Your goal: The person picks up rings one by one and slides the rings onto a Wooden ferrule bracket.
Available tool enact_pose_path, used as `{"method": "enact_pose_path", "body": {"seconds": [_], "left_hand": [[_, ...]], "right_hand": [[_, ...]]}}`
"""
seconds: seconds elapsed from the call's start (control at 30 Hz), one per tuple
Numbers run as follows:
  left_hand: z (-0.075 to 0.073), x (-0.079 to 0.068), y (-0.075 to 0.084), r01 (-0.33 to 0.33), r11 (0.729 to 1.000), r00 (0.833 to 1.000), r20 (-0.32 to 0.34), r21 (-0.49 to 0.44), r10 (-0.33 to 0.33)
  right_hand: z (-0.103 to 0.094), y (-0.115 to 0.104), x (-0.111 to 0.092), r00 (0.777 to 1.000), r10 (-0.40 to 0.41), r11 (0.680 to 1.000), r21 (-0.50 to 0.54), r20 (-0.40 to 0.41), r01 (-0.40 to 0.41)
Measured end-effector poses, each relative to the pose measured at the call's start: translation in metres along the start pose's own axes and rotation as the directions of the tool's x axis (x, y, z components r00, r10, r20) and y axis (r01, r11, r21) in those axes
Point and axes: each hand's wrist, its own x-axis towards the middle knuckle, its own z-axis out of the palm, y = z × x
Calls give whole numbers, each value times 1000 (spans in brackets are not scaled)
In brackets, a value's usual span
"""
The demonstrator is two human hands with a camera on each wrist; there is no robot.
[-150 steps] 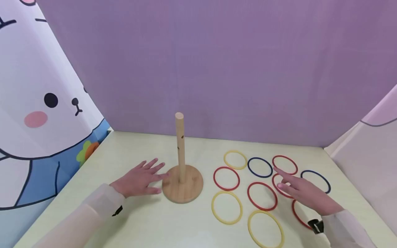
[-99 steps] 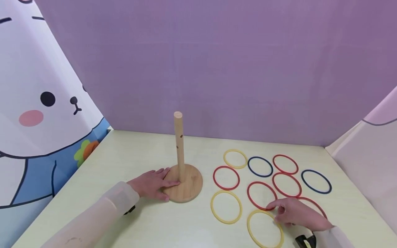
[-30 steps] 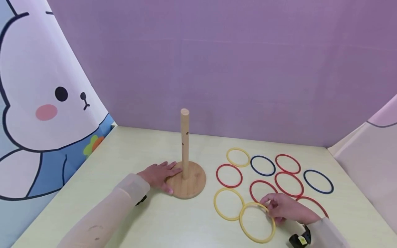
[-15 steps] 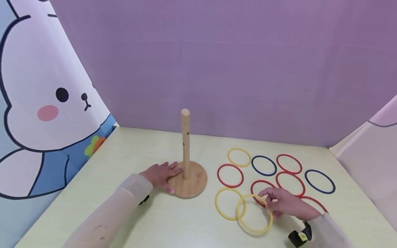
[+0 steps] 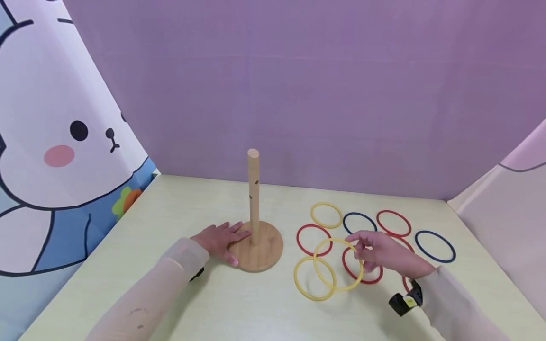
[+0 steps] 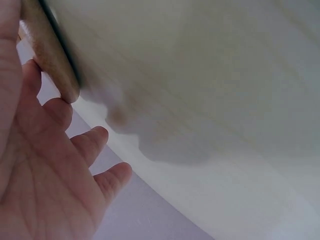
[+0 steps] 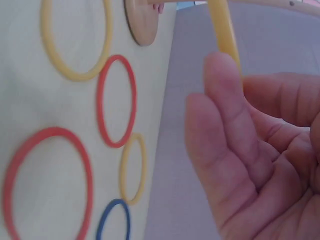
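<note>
A wooden ring-toss stand (image 5: 254, 199) with a round base (image 5: 268, 251) and an upright peg stands left of the rings. My left hand (image 5: 219, 241) rests on the left side of that base, fingers spread; in the left wrist view the hand (image 6: 55, 150) lies at the base's edge. My right hand (image 5: 381, 253) pinches a yellow ring (image 5: 316, 265) between thumb and fingers, raised above the table. In the right wrist view the held yellow ring (image 7: 223, 25) runs up from the fingertips. No ring is on the peg.
Several rings lie flat on the table: a yellow ring (image 5: 313, 299) under the held one, a red ring (image 5: 298, 241), a far yellow ring (image 5: 326, 203), a blue ring (image 5: 435, 246) at right and more red ones. A purple backdrop (image 5: 298, 94) closes off the back.
The left hand went from hovering beside the base to resting on it. The right hand reached down, took the nearest yellow ring and has lifted it up and to the left.
</note>
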Motion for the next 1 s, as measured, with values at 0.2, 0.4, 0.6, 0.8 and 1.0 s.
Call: {"method": "enact_pose_path", "body": {"seconds": [0.2,0.4,0.6,0.8,1.0], "left_hand": [[1,0,-1,9,1000,1000,6,5,-9],[0,-1,1,8,1000,1000,6,-2,-8],[2,-1,1,-11,1000,1000,-9,4,11],[1,-1,2,-5,1000,1000,-6,-7,5],[-1,-3,5,13,1000,1000,4,-1,-13]], "right_hand": [[-3,-23,6,999,-38,998,-53,-2,37],[-5,-47,12,998,-68,991,-113,4,68],[-5,-62,16,995,-87,996,-35,-53,85],[-5,-72,22,991,-67,989,126,-113,81],[-7,-84,24,988,-46,967,240,-150,82]]}}
